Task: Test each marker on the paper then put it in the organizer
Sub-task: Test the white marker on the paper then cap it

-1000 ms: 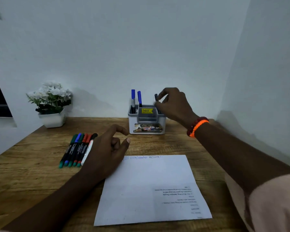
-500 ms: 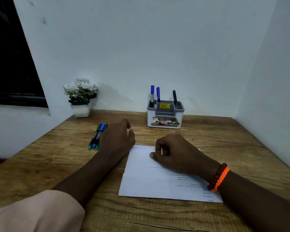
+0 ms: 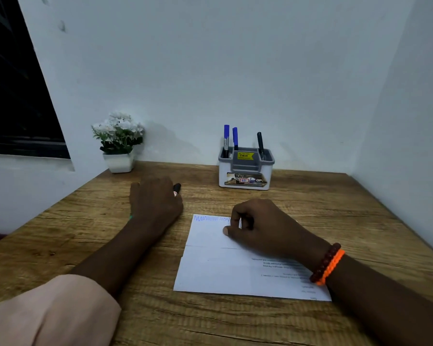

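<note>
Wooden desk: it lies under both my hands and carries everything else.
Left hand: palm down over the loose markers; whether my fingers grip one I cannot tell.
Marker under left hand: only a black cap tip pokes out just past my fingertips.
Right hand: fingers curled in, empty, knuckles resting on the paper.
Scribbles: blue zigzags at the sheet's far edge, just left of my right fingers.
Organizer: well beyond my right fingers, by the wall, holding two blue markers and one black marker upright.
Flower pot: beyond my left fingers, in the corner.
</note>
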